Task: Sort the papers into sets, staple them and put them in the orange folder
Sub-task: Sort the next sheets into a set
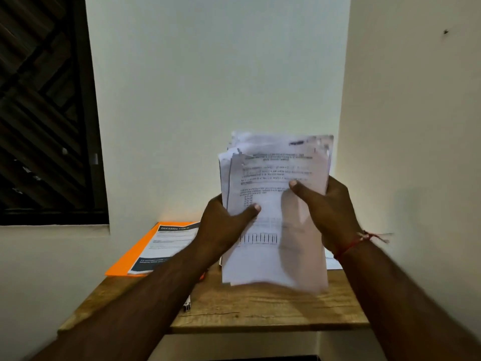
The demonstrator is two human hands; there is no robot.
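A stack of printed white papers (pixel 273 204) stands upright above the wooden table (pixel 260 308), its lower edge blurred. My left hand (pixel 221 222) grips the stack's left edge, thumb across the front page. My right hand (pixel 325 204) grips its right edge, thumb on the front too. The orange folder (pixel 130 254) lies flat at the table's back left, with a printed sheet headed "Dressing Table" (pixel 166 246) on top of it. A small stapler-like object (pixel 187 304), mostly hidden, shows beside my left forearm.
The small table sits in a corner, with white walls behind and to the right. A dark window with a grille (pixel 44 113) is at upper left. More white paper (pixel 334 261) lies on the table behind my right wrist.
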